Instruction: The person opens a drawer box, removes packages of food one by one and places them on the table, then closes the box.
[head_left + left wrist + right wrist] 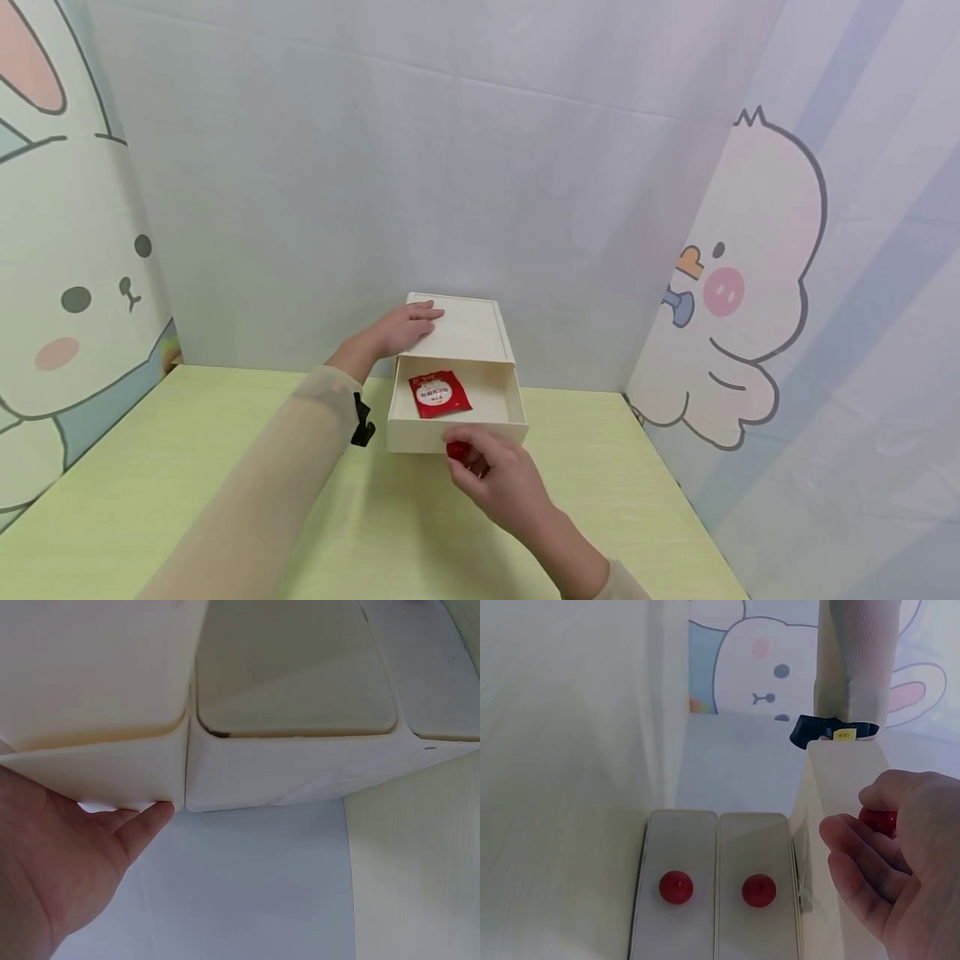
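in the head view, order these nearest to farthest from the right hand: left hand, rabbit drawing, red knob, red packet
1. Red knob: pinched by the right hand, at the front of the drawer.
2. Red packet: inside the drawer, toward its left side.
3. Left hand: on the white box, farther back and left.
4. Rabbit drawing: at the far left.

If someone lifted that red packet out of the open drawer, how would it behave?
The red packet would probably feel light, as it looks small and flat in the drawer. It may bend, since it looks made of thin film. Its seemingly glossy surface could make it slippery.
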Tool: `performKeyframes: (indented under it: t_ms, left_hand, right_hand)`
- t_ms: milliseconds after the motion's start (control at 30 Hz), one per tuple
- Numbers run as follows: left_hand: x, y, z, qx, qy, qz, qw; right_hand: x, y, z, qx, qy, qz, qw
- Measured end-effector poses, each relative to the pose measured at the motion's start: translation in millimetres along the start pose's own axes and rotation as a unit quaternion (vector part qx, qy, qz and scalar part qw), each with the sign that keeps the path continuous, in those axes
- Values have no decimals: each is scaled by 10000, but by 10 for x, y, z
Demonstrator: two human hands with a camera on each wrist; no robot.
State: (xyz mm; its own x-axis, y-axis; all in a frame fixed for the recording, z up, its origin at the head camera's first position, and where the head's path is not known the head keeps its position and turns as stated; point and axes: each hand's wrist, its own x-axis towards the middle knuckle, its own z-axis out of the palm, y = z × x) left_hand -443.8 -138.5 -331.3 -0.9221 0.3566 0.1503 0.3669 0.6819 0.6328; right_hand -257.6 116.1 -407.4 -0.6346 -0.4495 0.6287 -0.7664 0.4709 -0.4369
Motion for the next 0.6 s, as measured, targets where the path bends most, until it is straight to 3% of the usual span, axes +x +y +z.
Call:
performKeyframes:
  t_ms: [600]
  left_hand:
    - [-8, 8, 2, -46, -33, -119, 9999]
  right_hand:
    - [-77, -30, -9, 83, -47, -27, 10000]
